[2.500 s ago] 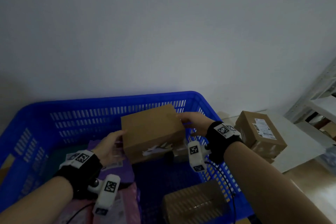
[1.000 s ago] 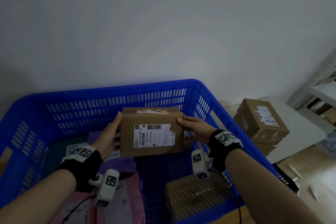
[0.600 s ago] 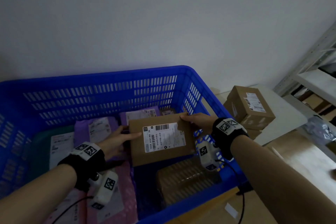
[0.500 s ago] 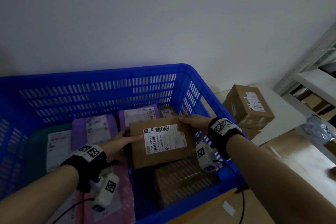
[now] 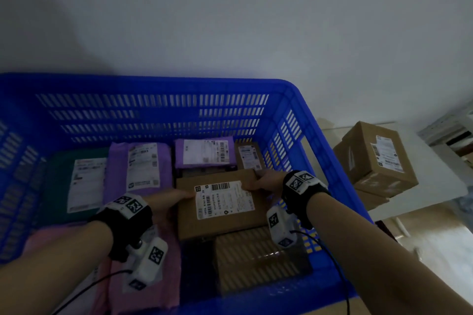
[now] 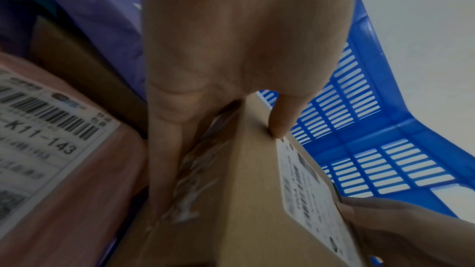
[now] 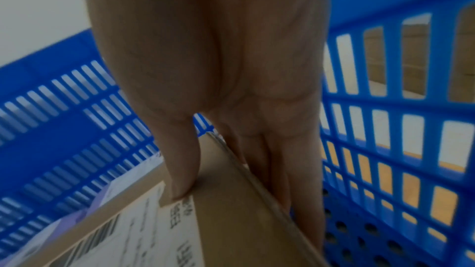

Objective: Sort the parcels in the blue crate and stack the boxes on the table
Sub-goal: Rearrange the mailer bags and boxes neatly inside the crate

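A brown cardboard box (image 5: 222, 222) with a white shipping label facing up sits low inside the blue crate (image 5: 289, 92), held between both hands. My left hand (image 5: 171, 198) grips its left end, thumb on top (image 6: 281, 123) and fingers down the side. My right hand (image 5: 266, 181) grips the far right corner, thumb on the top face (image 7: 180, 174), fingers down the side next to the crate wall (image 7: 390, 149). The box (image 6: 246, 200) fills the middle of the left wrist view.
Purple mailers (image 5: 139, 163), a green mailer (image 5: 61, 186) and pink mailers (image 5: 146, 276) lie flat in the crate. A taped box (image 5: 256, 256) sits at the near right, a small box (image 5: 249, 156) at the back. Stacked cardboard boxes (image 5: 376, 158) stand on the white table (image 5: 440, 174) to the right.
The box was lifted, turned label-up, then lowered into the crate between both hands. My head has tilted down, so more of the crate floor shows.
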Available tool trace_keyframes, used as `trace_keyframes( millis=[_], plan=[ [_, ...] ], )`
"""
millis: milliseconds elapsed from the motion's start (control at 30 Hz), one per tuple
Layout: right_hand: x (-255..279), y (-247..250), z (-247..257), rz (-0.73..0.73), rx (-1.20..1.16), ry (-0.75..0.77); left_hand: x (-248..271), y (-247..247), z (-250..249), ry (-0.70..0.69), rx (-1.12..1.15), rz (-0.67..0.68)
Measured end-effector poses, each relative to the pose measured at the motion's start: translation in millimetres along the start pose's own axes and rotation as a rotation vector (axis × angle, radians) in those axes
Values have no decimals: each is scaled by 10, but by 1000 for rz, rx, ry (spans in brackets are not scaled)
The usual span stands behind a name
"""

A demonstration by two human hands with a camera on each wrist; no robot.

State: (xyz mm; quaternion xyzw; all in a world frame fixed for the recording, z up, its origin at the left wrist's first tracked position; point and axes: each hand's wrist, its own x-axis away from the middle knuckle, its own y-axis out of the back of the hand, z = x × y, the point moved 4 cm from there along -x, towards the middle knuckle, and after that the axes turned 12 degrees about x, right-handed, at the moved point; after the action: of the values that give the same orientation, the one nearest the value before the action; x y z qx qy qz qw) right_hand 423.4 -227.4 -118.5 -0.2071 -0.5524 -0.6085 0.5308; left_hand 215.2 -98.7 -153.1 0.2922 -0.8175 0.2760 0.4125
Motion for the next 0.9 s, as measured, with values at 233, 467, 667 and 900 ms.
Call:
trace_keyframes(
  millis=[233,467,667,900],
  plan=[
    [-296,-137,-64,49,5,-24,-95,26,43,37,-68,-94],
    [-552,-64,-174,-25,4,-14,-368,175,40,-24,-151,-155],
    [-613,-22,-181,9,-53,-9,-284,0,-58,-81,-249,-187],
    [-210,108,17,26,129,-37,-140,57,-259,-73,-604,-243]
  ],
)
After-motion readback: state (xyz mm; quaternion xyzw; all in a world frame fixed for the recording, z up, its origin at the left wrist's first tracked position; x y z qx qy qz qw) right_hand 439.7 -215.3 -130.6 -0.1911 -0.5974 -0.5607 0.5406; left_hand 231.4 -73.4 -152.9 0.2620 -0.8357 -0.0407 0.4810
